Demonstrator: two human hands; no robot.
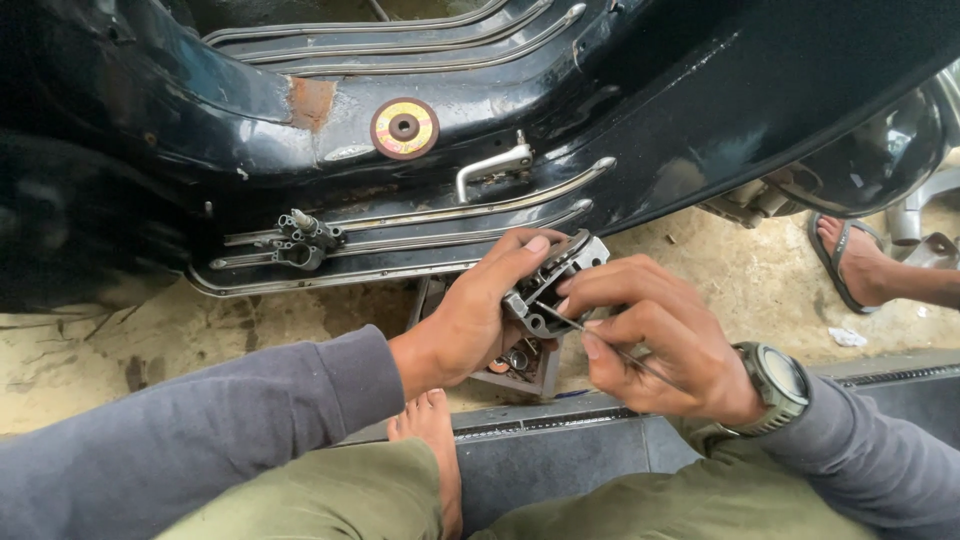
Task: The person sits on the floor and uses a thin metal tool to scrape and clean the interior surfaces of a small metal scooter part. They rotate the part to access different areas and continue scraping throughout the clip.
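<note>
Metal part (555,285), grey and blocky with a flat plate at its upper end, sits near the middle of the view, just below the dark footboard (400,215) of a black scooter (700,90) lying across the top; the left hand (480,310) comes in from eight o'clock and is closed around the part, thumb lying along its top edge and fingers wrapped underneath, so the part is held off the ground; the right hand (655,340) comes in from four o'clock, its fingers pinched tight on a thin metal rod (600,340), whose tip touches the part at about the part's six o'clock; a watch (778,385) with a dark round face sits on the right wrist, and both arms wear grey sleeves (200,440); under the hands, at six o'clock from the part, lies a small square tray (530,375) with a few small round pieces in it, too hidden to tell apart; on the footboard, at ten o'clock from the part, rests a small cluster of metal fittings (300,240) against the chrome strips (420,225); at twelve o'clock stands a bent chrome lever (495,165), and beyond it a round disc (404,127), yellow and pink with a hole in its centre, beside a rust patch (312,100); a bare foot (435,450) shows at six o'clock between olive trouser legs; at three o'clock, well apart, another person's foot (855,260) in a sandal rests on the sandy ground (730,280).
</note>
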